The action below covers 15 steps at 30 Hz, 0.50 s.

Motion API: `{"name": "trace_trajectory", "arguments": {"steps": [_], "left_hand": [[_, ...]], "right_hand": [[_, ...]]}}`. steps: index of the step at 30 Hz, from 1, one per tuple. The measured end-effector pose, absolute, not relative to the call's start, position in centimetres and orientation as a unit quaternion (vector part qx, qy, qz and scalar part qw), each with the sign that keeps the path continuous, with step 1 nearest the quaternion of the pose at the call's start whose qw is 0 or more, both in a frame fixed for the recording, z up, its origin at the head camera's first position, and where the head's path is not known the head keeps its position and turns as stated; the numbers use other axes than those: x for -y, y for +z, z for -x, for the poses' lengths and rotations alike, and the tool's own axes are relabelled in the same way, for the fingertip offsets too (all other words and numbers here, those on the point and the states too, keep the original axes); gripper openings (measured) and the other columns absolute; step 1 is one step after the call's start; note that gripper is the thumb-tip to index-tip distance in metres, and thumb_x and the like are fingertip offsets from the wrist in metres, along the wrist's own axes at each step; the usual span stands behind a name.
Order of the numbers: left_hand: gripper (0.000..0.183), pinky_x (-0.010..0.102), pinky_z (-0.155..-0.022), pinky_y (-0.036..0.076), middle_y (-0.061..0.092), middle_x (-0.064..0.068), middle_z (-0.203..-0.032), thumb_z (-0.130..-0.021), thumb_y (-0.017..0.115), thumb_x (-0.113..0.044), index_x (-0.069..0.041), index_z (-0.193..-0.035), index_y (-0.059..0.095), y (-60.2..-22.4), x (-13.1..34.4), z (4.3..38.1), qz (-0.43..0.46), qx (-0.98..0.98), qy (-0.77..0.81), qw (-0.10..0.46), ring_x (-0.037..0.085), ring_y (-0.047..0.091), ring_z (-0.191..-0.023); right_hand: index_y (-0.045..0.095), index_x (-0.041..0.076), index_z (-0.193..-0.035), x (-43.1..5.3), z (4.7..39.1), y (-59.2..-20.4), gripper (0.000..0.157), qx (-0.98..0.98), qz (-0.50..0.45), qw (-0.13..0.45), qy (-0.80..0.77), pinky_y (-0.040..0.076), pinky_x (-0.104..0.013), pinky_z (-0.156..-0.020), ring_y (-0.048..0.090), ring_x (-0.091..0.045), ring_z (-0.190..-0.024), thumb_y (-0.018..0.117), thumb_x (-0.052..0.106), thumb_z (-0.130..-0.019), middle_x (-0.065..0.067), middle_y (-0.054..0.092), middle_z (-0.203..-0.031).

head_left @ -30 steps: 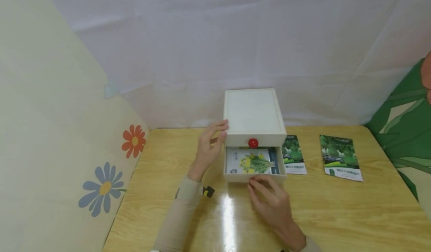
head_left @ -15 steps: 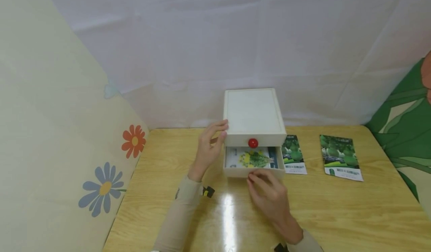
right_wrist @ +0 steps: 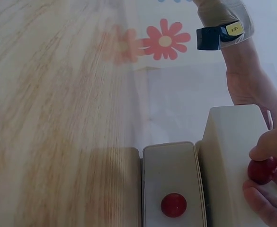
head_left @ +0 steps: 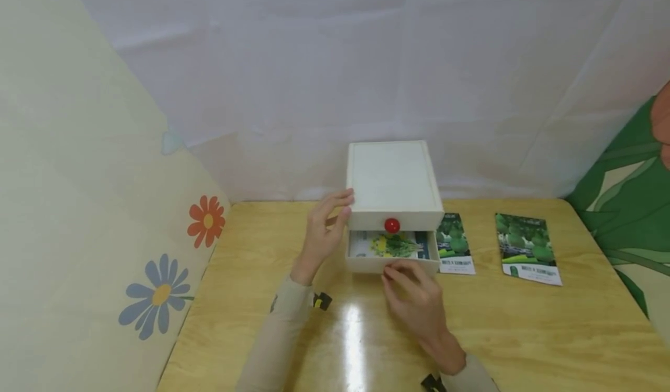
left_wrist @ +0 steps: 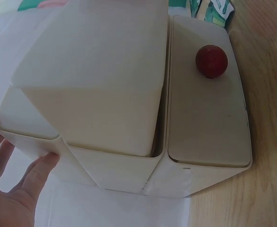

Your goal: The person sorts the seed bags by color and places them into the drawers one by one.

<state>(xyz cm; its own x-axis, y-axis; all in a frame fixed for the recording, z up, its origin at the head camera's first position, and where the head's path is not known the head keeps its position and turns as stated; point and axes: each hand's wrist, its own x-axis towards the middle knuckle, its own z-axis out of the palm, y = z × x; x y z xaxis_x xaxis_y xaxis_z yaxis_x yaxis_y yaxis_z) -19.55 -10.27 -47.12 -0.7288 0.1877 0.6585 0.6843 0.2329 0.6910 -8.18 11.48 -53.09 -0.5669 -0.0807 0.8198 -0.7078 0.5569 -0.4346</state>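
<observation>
A white three-drawer box [head_left: 392, 177] stands at the back of the table, its middle drawer [head_left: 366, 266] partly out. Inside that drawer lies a printed packet [head_left: 395, 245] showing a leafy plant with yellow flowers. My right hand [head_left: 419, 299] pinches the drawer's red knob [right_wrist: 260, 172] between thumb and fingers. Against the box's left side, my left hand [head_left: 323, 229] rests its fingertips, near the top front corner. The upper drawer, with its own red knob [head_left: 392, 225], is in. Below, the bottom drawer [left_wrist: 209, 109] is also in; the head view hides it.
Two green gourd-picture packets lie to the right: one packet [head_left: 455, 243] right beside the box, the other packet [head_left: 528, 249] farther over. A white cloth [head_left: 293, 89] hangs behind the wooden table [head_left: 251, 246]. Flower-printed panels flank both sides.
The middle drawer has slid inward, away from me, and my right hand has moved forward with its knob. Less of the packet inside shows. My left hand stays at the box's side.
</observation>
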Motion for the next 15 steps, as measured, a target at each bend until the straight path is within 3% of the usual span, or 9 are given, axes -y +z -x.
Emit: {"name": "trace_trajectory", "arguments": {"steps": [8,15], "left_hand": [[0.022,0.032,-0.082,0.067,0.067,0.013,-0.145,-0.106,0.063,-0.003,-0.003,-0.126,0.072,-47.16,10.33,19.38,0.286,0.754,-0.548,0.224,0.033,0.066,-0.132],[0.023,0.038,-0.081,0.068,0.067,0.013,-0.145,-0.105,0.064,-0.002,-0.003,-0.126,0.072,-47.18,10.31,19.42,0.290,0.752,-0.547,0.224,0.033,0.067,-0.131]], "right_hand": [[0.081,0.001,-0.098,-11.40,8.72,-53.03,0.022,0.791,-0.252,0.397,0.390,0.061,-0.017,-0.088,0.074,-0.025,-0.089,0.084,-0.001,-0.076,-0.013,0.074,-0.105],[0.081,0.001,-0.098,-11.52,8.92,-53.12,0.020,0.813,-0.237,0.367,0.385,0.056,-0.011,-0.097,0.074,-0.026,-0.093,0.086,-0.001,-0.079,-0.013,0.074,-0.107]]}}
